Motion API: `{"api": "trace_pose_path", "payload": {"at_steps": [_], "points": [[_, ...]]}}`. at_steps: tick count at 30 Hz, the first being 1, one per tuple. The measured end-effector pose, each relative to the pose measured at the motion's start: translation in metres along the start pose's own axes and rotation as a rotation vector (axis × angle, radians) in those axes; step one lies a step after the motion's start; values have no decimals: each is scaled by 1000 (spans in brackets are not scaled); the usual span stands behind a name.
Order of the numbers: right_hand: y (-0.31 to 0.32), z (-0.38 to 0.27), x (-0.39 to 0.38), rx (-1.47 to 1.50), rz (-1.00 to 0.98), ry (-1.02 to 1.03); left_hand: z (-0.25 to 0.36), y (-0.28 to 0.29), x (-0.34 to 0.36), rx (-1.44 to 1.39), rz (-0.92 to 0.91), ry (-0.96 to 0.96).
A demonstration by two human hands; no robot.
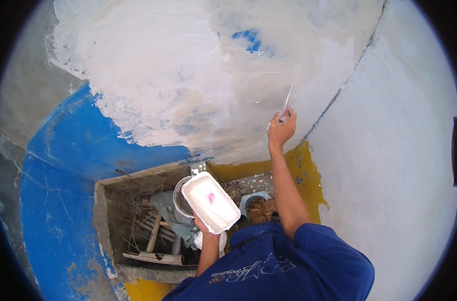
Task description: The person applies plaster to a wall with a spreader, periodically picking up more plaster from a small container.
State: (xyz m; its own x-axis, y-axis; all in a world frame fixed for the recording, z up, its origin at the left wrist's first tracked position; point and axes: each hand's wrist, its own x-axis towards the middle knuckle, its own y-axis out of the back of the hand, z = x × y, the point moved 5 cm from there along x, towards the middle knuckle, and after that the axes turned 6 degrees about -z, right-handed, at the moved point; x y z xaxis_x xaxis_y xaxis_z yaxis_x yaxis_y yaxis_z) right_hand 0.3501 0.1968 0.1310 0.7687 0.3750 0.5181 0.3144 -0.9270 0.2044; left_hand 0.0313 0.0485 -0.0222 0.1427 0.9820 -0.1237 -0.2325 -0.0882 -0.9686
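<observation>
The wall (pixel 153 55) is largely coated white; a blue patch (pixel 248 39) and lower blue paint (pixel 73 145) are left showing. A thin blade (pixel 288 96) is pinched by the right hand (pixel 281 129) near the coat; a white tray (pixel 228 226) is gripped at its edge by the left hand (pixel 203 224).

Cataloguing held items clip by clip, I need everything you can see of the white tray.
The white tray is shallow and rectangular, with rounded corners and a raised rim; it looks like plastic. Whitish material coats its inside, with a pink patch near the middle. Its long sides slant from upper left to lower right. The left hand holds it at the lower-left side, fingers largely hidden. Its underside is out of sight.
</observation>
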Motion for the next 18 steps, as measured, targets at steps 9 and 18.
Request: {"api": "trace_pose_path", "payload": {"at_steps": [9, 18], "points": [[-35, -112, -97, 242, -415, 225, 0, -1, 0, 22, -38, 12], [17, -62, 49, -20, -20, 157, -1, -3, -3, 46, -73, -4]]}}
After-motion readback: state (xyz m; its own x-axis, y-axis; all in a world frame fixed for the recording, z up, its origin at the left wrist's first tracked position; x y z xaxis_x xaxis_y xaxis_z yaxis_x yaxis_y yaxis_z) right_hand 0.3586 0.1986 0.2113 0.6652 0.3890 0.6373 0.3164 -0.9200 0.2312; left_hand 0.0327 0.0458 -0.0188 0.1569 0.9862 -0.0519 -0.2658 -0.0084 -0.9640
